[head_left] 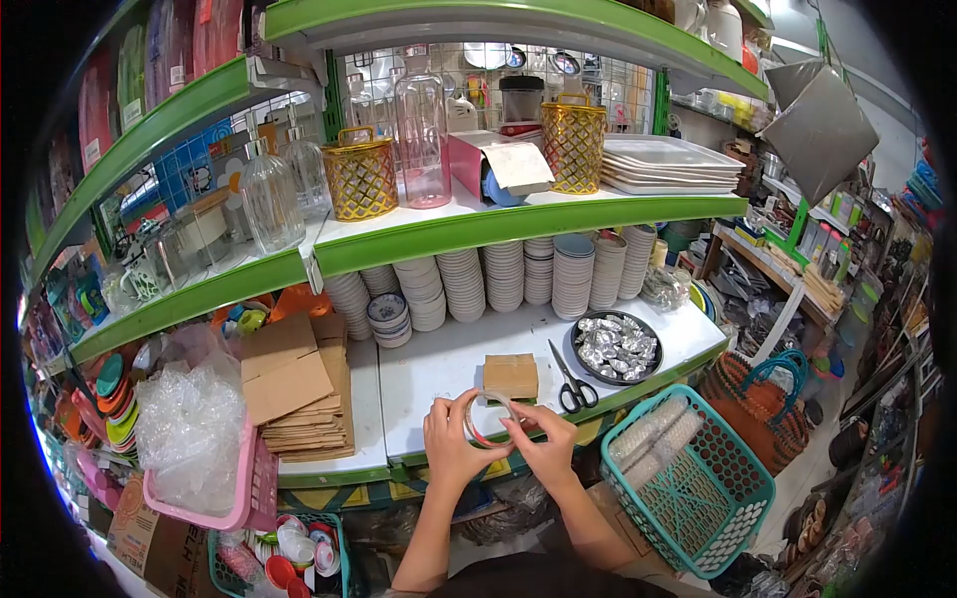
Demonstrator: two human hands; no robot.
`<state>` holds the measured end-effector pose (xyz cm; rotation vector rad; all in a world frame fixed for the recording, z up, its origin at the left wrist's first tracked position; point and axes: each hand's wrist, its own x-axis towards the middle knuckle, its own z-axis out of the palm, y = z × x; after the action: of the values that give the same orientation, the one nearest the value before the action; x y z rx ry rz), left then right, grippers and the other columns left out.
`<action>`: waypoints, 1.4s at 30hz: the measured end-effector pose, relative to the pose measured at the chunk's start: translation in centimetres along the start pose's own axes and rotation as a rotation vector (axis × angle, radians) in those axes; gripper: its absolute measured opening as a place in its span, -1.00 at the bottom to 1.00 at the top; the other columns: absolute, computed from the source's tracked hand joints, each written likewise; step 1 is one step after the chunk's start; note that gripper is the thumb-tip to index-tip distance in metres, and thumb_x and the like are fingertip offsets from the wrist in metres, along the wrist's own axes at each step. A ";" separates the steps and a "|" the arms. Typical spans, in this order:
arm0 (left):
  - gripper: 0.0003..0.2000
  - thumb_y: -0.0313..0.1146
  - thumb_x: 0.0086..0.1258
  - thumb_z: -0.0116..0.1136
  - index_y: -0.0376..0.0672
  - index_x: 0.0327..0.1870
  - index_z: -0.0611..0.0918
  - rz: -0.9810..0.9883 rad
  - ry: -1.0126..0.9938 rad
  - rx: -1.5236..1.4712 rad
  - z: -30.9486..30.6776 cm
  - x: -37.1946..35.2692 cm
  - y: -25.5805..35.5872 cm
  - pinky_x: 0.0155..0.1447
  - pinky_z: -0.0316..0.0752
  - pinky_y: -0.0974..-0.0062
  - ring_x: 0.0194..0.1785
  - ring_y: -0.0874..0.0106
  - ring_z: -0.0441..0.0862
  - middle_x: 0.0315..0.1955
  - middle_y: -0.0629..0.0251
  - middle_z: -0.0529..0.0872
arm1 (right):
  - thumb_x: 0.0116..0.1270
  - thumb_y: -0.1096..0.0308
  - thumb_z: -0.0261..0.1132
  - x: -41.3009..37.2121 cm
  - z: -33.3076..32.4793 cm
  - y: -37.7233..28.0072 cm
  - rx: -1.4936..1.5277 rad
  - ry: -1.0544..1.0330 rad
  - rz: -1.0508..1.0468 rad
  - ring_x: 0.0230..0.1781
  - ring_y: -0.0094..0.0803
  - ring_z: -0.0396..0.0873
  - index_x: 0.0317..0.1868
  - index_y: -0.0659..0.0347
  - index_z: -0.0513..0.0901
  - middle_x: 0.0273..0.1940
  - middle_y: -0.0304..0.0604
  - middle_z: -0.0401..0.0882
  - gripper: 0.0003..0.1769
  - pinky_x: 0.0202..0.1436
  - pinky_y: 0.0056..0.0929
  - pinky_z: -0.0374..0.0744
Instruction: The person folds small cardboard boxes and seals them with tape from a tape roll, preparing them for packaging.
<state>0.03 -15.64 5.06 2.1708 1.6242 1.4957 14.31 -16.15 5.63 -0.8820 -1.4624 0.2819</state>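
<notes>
A roll of tape (472,423) is held upright over the front edge of the white shelf (429,371). My left hand (451,446) is closed around its left side. The fingers of my right hand (544,445) pinch at the roll's right side. Just beyond the roll lies a small brown cardboard box (510,375). Black-handled scissors (573,387) rest to the right of the box, blades pointing away from me. Farther right sits a round black tray (653,368) filled with silvery, foil-like pieces.
Flattened cardboard (299,399) is stacked at left, beside a pink basket (254,488) of bubble wrap. A teal basket (688,538) with bubble-wrapped items stands at lower right. Stacked white cups (464,284) line the back under a green-edged shelf (538,217) holding glassware and gold containers.
</notes>
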 end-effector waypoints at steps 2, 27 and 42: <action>-0.20 -0.16 -0.39 0.55 -0.02 0.08 0.52 0.020 0.024 -0.014 0.0 0.2 0.2 -0.08 0.36 0.32 -0.20 0.28 0.47 -0.28 0.29 0.41 | 0.07 0.58 0.45 -0.2 0.1 0.5 0.032 0.005 0.049 -0.47 -0.54 0.64 -0.20 0.37 0.67 -0.40 -0.14 0.68 -0.75 -0.38 -0.59 0.61; -0.16 -0.11 -0.40 0.59 -0.11 0.10 0.52 0.030 0.007 -0.035 0.0 0.8 -0.8 -0.12 0.45 0.38 -0.22 0.33 0.54 -0.25 0.26 0.45 | 0.13 0.57 0.39 0.2 0.2 2.0 0.211 -0.058 0.092 -0.47 -0.55 0.61 -0.24 0.34 0.69 -0.37 -0.15 0.69 -0.84 -0.37 -0.60 0.57; -0.10 -0.09 -0.41 0.62 -0.13 0.14 0.50 0.019 -0.058 -0.051 -0.7 0.4 -1.4 -0.08 0.47 0.34 -0.19 0.31 0.55 -0.22 0.25 0.46 | 0.13 0.55 0.39 0.4 -0.6 2.4 0.280 -0.204 0.118 -0.38 -0.56 0.63 -0.12 0.30 0.71 -0.32 -0.15 0.70 -0.74 -0.28 -0.59 0.59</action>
<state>-1.49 -15.02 4.98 2.1879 1.5346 1.4484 15.75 -14.44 4.40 -0.7276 -1.5140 0.6640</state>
